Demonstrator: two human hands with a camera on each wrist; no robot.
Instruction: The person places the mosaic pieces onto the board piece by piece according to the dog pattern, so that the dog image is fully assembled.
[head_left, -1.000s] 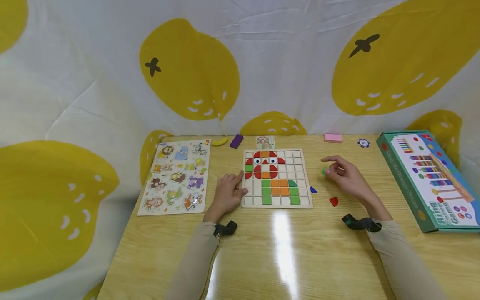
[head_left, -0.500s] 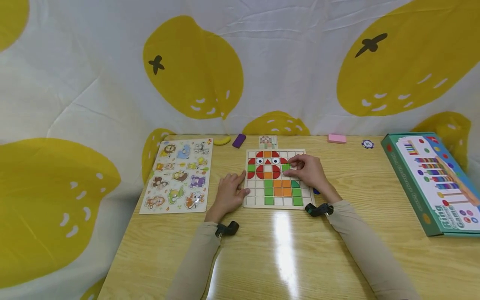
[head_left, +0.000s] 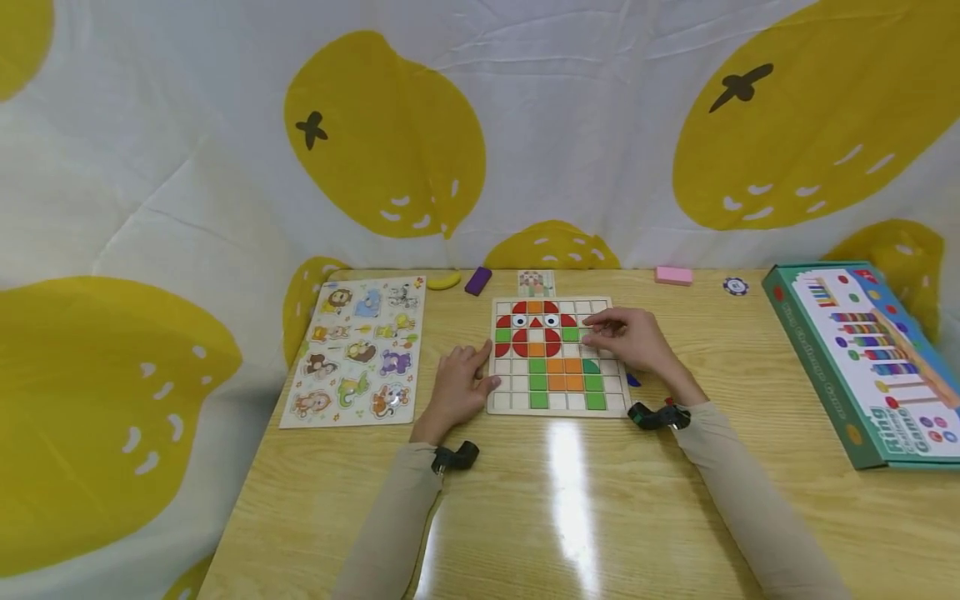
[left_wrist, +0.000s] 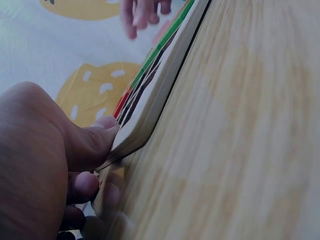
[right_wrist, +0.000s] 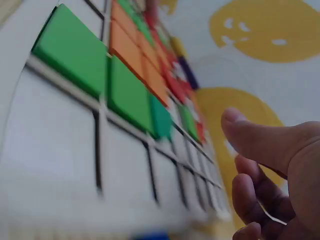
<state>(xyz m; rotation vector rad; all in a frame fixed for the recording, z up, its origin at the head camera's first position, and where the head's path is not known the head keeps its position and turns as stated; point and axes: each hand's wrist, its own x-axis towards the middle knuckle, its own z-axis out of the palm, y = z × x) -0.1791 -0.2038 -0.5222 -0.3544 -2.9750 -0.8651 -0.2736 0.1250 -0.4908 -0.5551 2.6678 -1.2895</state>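
Note:
A wooden grid board (head_left: pixel 517 402) lies on the table, holding red, orange and green tiles laid out like an animal with two eye tiles. My left hand (head_left: pixel 456 387) rests at its left side, thumb and index finger touching the edge; the thumb (left_wrist: pixel 95 137) presses near a corner in the left wrist view. Over the board's right part hovers my right hand (head_left: pixel 632 340), fingers loosely bent, with nothing between thumb and fingertips. Just left of those fingertips, a green square tile (head_left: pixel 570 334) sits in its cell below a red tile (head_left: pixel 568 321).
A small picture card (head_left: pixel 535 283) lies behind the board. An animal puzzle (head_left: pixel 352 354) is at the left, a ring game box (head_left: pixel 862 367) at the right. A blue piece (head_left: pixel 633 380) sits by the right wrist. Banana, purple block, pink block (head_left: pixel 673 275) and chip line the back.
My right hand brought the green square from the table to the board, let it go in a cell, and drew back slightly rightward. The left hand stayed at the board's edge.

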